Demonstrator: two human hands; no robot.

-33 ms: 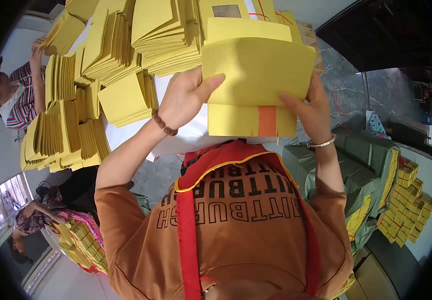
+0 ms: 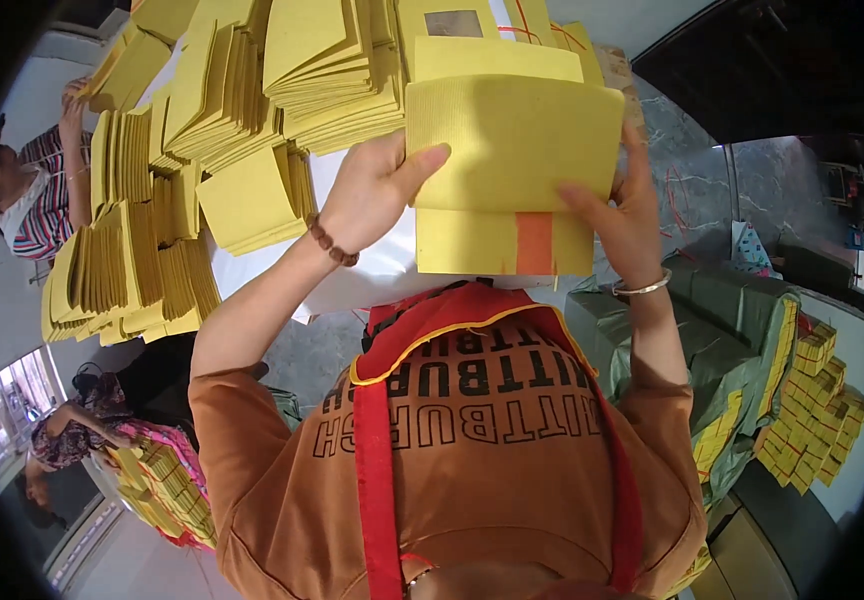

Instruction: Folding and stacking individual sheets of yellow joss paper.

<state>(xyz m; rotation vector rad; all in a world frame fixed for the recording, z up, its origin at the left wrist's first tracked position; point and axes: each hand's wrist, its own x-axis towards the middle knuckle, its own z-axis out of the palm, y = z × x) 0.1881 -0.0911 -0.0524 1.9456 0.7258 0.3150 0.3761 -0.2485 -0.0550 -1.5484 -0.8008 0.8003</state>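
Note:
My left hand (image 2: 372, 195) and my right hand (image 2: 624, 215) hold a folded yellow paper sheet (image 2: 512, 140) by its left and right edges, above a white table (image 2: 372, 275). The left thumb lies on the sheet's face. Under it sits a yellow sheet with an orange stripe (image 2: 534, 243); I cannot tell whether it is part of the held sheet. More yellow sheets (image 2: 497, 50) lie behind it. A bead bracelet is on my left wrist and a silver bangle on my right.
Several fanned stacks of yellow paper (image 2: 202, 150) cover the table's left and far side. A person in a striped top (image 2: 37, 200) works at far left, another person (image 2: 77, 430) at lower left. Green wrapped packages (image 2: 697, 330) and yellow bundles (image 2: 817, 410) stand at right.

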